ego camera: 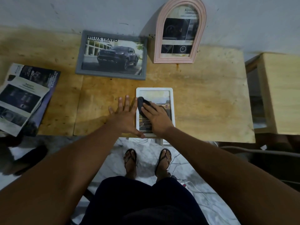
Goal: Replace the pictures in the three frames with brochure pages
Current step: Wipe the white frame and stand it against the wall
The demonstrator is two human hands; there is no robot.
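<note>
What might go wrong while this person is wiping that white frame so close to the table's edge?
1. The white frame lies right at the table's front edge. A hard wipe by the right hand with the dark cloth might push it off, since the left hand lies flat beside it and seems to touch only its near corner.
2. The brochures seem to overhang the front edge and might slide to the floor.
</note>
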